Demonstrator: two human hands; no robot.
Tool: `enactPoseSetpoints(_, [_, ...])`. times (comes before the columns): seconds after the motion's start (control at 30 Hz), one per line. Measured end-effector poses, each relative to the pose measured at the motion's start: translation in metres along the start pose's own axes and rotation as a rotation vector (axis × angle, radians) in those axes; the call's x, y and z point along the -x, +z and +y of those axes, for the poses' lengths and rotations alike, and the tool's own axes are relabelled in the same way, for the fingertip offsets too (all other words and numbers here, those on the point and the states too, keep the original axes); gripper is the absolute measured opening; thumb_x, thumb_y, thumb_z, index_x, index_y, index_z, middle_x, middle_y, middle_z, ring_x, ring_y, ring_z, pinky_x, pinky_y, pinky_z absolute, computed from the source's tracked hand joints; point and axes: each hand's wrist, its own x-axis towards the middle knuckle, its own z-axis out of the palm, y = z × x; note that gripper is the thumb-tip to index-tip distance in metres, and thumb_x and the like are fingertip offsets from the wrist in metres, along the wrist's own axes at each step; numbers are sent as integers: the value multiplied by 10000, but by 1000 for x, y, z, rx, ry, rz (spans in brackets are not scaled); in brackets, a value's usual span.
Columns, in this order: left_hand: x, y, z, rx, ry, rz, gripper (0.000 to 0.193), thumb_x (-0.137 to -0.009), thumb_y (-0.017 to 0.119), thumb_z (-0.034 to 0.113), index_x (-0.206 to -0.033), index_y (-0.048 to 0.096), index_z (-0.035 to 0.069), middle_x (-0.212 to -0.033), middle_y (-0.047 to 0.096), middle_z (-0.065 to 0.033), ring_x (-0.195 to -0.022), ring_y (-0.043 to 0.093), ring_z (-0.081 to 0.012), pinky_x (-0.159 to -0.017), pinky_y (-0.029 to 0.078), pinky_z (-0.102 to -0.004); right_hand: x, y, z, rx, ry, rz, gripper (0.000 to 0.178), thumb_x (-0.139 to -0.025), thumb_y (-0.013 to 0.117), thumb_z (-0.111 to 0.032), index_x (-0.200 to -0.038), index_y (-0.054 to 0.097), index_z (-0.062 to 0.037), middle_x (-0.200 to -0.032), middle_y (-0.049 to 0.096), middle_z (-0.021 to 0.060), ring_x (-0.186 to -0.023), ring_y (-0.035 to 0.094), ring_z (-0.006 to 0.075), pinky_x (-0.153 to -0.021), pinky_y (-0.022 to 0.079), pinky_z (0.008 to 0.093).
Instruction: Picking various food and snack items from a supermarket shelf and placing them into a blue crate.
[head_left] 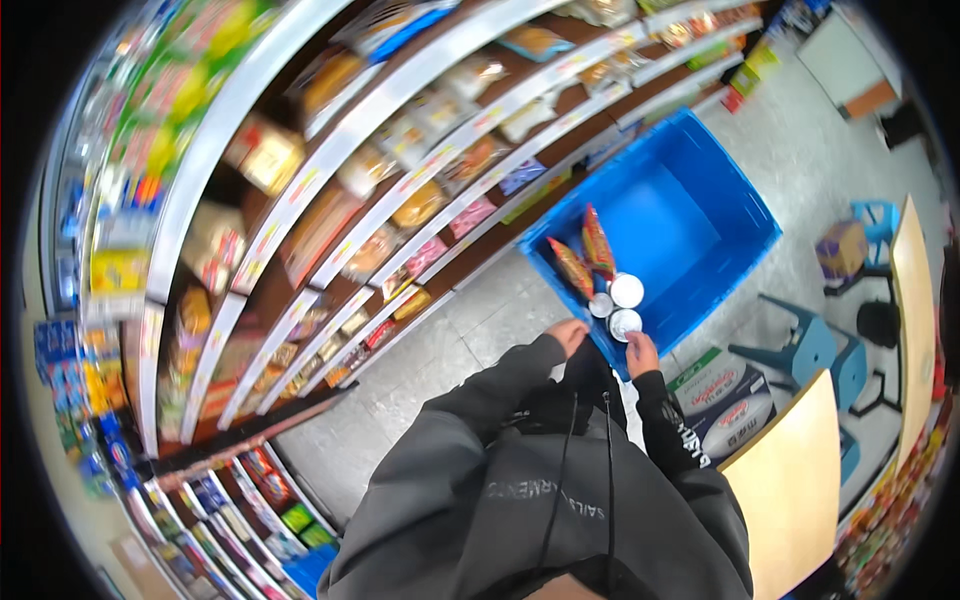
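Observation:
A large blue plastic crate (pixel 668 195) sits on the floor before me, one corner toward my body. Two red-and-yellow snack bags (pixel 597 240) lean against its left wall. Beside them, near the close corner, stand a white-lidded tub (pixel 627 291), a smaller silver-topped can (pixel 601 305) and another round white-topped can (pixel 625 323). My right hand (pixel 642 354) reaches over the near edge, its fingers closed at the side of that last can. At the crate's left rim is my left hand (pixel 568 337), fingers together and seemingly closed on the edge.
Tall shelves (pixel 430 150) of packaged bread and snacks run along the left. Blue stools (pixel 800 345) and a light wooden tabletop (pixel 790 480) stand to the right. Wrapped packs (pixel 725 400) lie beside the crate, and a cardboard box (pixel 842 250) is farther right.

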Motion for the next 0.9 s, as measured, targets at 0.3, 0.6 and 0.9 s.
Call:
enactPoseSetpoints(0.3, [304, -93, -131, 684, -1013, 708, 132, -854, 495, 111, -954, 570, 70, -711, 562, -49, -575, 524, -143, -480, 446, -282, 48, 64, -96, 1, -134, -131, 219, -753, 483, -3, -954, 563, -40, -939, 556, 140, -925, 515, 300, -832, 401, 356])
enactPoseSetpoints(0.6, [516, -74, -117, 876, -1332, 1225, 229, -856, 457, 252, -1022, 545, 121, -849, 598, -84, -607, 566, -202, -471, 450, -352, 48, 171, -128, 43, -362, -840, 251, -812, 502, -99, -1047, 539, -21, -950, 575, 135, -829, 589, 199, -737, 461, 282])
enactPoseSetpoints(0.9, [422, -14, -140, 431, -1001, 270, 360, -774, 501, 399, -920, 613, 90, -952, 594, -138, -930, 551, -309, -767, 441, -414, 12, 232, -151, 78, -300, -1067, 253, -813, 515, -154, -1042, 557, -53, -901, 609, 121, -801, 601, 200, -730, 472, 305])
